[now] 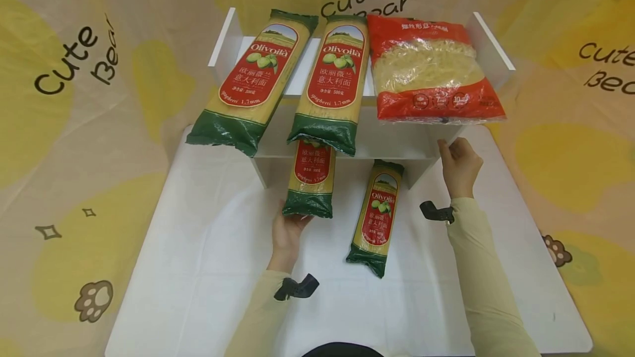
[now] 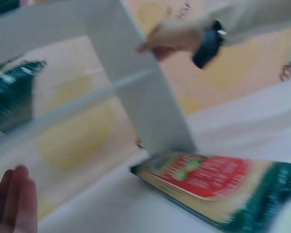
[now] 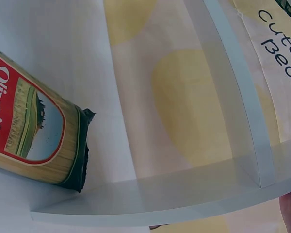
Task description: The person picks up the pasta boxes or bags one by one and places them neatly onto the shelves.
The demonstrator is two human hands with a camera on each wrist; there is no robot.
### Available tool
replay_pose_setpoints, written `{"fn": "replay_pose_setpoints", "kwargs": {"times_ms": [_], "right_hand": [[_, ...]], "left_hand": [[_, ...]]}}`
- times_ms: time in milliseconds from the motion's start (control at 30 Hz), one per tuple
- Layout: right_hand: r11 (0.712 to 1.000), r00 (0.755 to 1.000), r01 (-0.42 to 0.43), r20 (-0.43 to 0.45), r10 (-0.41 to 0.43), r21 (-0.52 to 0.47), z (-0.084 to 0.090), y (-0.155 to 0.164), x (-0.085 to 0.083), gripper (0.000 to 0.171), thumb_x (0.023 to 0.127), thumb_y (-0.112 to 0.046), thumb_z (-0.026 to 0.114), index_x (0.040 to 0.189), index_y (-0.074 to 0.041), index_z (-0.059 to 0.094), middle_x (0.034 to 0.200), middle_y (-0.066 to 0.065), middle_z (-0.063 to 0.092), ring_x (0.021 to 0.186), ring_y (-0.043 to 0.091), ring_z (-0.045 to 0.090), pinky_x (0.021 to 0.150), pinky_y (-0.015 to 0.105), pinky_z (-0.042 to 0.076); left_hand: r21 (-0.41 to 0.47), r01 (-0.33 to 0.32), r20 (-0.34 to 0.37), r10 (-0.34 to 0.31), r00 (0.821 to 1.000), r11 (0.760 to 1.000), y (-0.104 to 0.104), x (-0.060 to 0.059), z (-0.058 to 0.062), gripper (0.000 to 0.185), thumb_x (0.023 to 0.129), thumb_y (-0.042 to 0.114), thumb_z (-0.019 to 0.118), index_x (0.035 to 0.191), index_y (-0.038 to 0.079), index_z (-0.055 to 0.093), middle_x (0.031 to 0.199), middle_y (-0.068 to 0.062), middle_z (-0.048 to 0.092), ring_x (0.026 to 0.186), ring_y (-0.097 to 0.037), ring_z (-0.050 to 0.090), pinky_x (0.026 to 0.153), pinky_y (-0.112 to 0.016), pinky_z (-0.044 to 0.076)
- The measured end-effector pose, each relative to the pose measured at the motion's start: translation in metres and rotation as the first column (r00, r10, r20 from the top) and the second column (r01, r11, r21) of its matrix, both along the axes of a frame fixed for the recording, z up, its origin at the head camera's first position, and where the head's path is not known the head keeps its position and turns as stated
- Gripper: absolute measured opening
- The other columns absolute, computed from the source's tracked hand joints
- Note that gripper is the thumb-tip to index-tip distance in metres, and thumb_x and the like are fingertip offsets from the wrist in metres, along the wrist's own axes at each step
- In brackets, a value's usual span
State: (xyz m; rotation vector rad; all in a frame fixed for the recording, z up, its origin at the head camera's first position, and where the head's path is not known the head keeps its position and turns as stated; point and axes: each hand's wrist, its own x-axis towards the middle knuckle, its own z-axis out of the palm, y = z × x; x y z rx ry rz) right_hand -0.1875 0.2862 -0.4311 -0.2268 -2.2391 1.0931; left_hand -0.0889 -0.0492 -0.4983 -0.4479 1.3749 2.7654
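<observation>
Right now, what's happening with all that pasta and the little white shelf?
A person is at a white shelf. The left hand touches the near end of a spaghetti packet lying partly under the shelf. The right hand holds the shelf's right edge. Another spaghetti packet lies on the white table; two more and a red pasta bag sit on top.

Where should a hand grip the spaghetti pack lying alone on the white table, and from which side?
Grip the spaghetti pack across its narrow middle, coming from above: it lies flat and long, both long edges free. The left hand touches another pack, and the right hand is at the shelf.
</observation>
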Motion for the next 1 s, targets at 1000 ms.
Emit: {"fn": "replay_pose_setpoints", "kwargs": {"times_ms": [1000], "right_hand": [[1.0, 1.0, 0.013, 0.022, -0.013, -0.006, -0.001, 0.0, 0.0, 0.029, 0.091, -0.019, 0.064, 0.105, 0.006, 0.066, 0.105, 0.017, 0.068, 0.097, 0.029, 0.065, 0.082, 0.026, 0.051]], "left_hand": [[-0.853, 0.354, 0.196, -0.395, 0.898, 0.383, 0.078, 0.033, -0.054, 0.037, 0.079, 0.02, 0.075, 0.099, -0.004, 0.057, 0.085, -0.009, 0.061, 0.08, -0.023, 0.061, 0.068, -0.031, 0.051]]}}
